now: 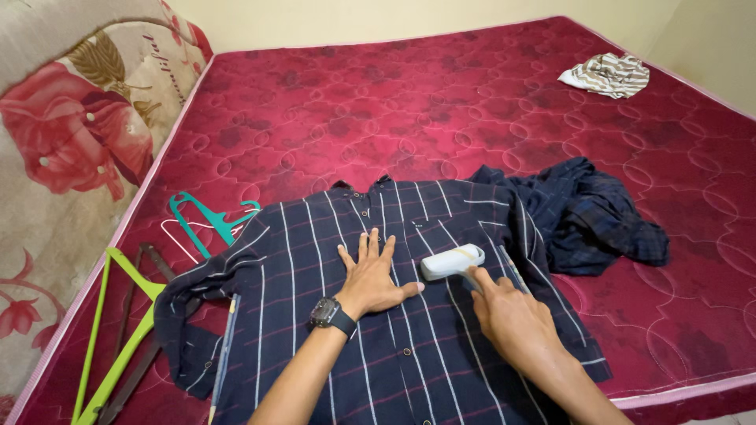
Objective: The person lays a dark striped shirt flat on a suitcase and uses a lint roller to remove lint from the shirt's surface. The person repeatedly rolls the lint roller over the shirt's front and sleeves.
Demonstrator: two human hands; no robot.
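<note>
Navy shirt (394,346) under flat, open left hand (372,277); right hand (508,315) gripping half-hidden white lint-roller (452,261) handle.

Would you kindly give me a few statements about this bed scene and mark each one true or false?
1. The left hand lies flat, fingers spread, on the dark striped shirt. True.
2. The right hand holds a pair of scissors. False: it grips the handle of a white lint roller resting on the shirt.
3. A black watch is on the left wrist. True.
4. The teal hanger lies to the right of the shirt. False: it lies to the left, beyond the green hanger.
5. The crumpled striped cloth touches the shirt. False: it lies apart, near the far corner of the red mattress.
</note>
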